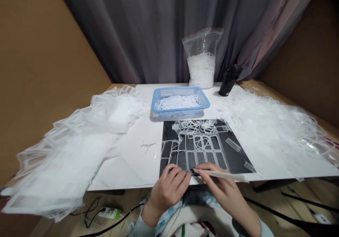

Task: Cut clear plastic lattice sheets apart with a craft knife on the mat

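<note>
Head view. Right hand [225, 191]: thumb and fingers closed in a pinch on a long white strip [219, 174], which lies nearly level across the near edge of a black mat [234, 163]. A small dark piece [195, 172] shows at the strip's left end; its kind is unclear. Left hand [169, 191]: fingers curled, fingertips right beside that end; whether they grip it cannot be told. Technique note: the close, low pinch keeps the strip steady and near the mat.

On the mat: a white lattice of cut film [197, 148], with loose strips heaped at its far side. Beyond: a blue plastic basket [180, 90] holding white strips, a clear zip bag [202, 42] of white strips, and a black flask [229, 81]. Large heaps of film netting [66, 152] lie to the left and right on a white marble-patterned board [127, 170].
</note>
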`<state>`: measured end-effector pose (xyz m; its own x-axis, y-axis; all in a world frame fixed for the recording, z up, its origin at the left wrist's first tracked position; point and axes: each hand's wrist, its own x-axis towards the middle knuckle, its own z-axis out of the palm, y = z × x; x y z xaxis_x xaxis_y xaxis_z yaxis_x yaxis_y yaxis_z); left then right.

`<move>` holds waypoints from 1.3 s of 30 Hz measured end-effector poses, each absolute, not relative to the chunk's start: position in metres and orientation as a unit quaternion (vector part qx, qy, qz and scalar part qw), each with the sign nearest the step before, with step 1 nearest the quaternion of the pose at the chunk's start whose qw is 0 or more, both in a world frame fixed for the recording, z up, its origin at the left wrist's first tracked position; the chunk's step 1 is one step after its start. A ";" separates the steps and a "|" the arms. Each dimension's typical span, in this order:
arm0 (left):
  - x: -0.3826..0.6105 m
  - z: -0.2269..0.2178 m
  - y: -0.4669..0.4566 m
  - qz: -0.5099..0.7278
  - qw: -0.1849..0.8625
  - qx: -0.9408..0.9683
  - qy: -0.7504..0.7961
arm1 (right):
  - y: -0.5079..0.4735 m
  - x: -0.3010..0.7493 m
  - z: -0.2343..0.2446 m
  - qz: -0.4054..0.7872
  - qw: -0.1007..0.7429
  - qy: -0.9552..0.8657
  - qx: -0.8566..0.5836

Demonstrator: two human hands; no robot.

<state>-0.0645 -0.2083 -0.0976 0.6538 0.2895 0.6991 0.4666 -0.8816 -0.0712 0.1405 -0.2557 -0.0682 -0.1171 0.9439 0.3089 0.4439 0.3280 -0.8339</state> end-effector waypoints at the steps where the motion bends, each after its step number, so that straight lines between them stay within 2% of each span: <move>1: -0.065 -0.098 -0.208 -0.359 0.123 -0.901 -0.209 | -0.256 0.141 -0.069 0.286 0.436 -0.691 -0.501; 16: -0.066 -0.098 -0.210 -0.360 0.112 -0.897 -0.230 | -0.252 0.140 -0.067 0.242 0.390 -0.763 -0.454; 23: -0.064 -0.099 -0.208 -0.369 0.117 -0.895 -0.220 | -0.256 0.134 -0.084 0.074 0.278 -0.834 -0.470; 27: -0.064 -0.099 -0.208 -0.369 0.116 -0.896 -0.215 | -0.259 0.133 -0.090 0.037 0.267 -0.843 -0.465; 33: -0.064 -0.099 -0.209 -0.368 0.118 -0.895 -0.223 | -0.253 0.134 -0.089 0.058 0.302 -0.840 -0.446; 39: -0.064 -0.099 -0.207 -0.369 0.126 -0.895 -0.217 | -0.245 0.141 -0.072 0.217 0.387 -0.784 -0.434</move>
<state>-0.0641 -0.2074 -0.0990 0.6332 0.2946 0.7158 0.4808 -0.8744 -0.0654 0.1408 -0.2455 -0.0719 -0.3232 0.8493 0.4174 0.5129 0.5279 -0.6769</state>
